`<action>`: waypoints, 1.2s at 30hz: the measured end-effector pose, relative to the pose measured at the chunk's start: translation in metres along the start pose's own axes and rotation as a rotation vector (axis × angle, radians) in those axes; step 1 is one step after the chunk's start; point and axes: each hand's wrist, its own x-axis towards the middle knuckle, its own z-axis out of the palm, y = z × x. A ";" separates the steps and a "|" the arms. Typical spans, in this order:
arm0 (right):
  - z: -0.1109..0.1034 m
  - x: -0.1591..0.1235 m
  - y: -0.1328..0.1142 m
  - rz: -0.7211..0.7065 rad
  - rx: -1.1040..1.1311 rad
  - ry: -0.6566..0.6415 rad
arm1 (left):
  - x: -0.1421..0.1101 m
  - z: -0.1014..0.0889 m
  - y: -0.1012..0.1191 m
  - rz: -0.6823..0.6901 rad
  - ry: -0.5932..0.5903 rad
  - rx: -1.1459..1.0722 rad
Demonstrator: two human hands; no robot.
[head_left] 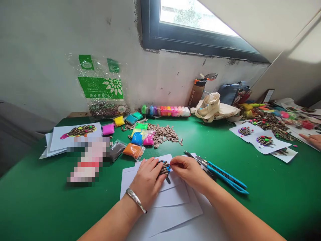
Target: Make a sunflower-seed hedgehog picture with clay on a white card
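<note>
My left hand [146,179] lies on white paper sheets [173,204] on the green table [37,201], its fingers curled against a small seed-covered clay shape [164,168]. A silver bracelet sits on that wrist. My right hand [187,169] pinches at the right edge of the same shape, where a bit of blue clay shows. What the pinched fingers hold is too small to make out.
Blue-handled scissors and a knife [220,172] lie just right of my right hand. Sunflower seeds [164,133] and coloured clay packets [136,138] lie beyond. Finished seed pictures [77,132] sit left. A cloth bag [213,107] and bottle stand by the wall. Another person's hand [312,140] rests far right.
</note>
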 end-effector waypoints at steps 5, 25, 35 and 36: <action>0.000 0.001 0.003 0.028 0.063 0.000 | 0.001 0.000 0.000 0.012 0.006 0.003; 0.006 0.001 0.011 -0.217 -0.309 0.050 | 0.001 0.000 0.001 0.001 -0.035 0.002; 0.012 -0.002 0.014 -0.277 -0.534 0.044 | 0.002 0.000 0.002 -0.003 -0.044 0.005; 0.012 -0.002 0.013 -0.294 -0.574 0.045 | 0.002 0.000 0.002 -0.001 -0.044 0.008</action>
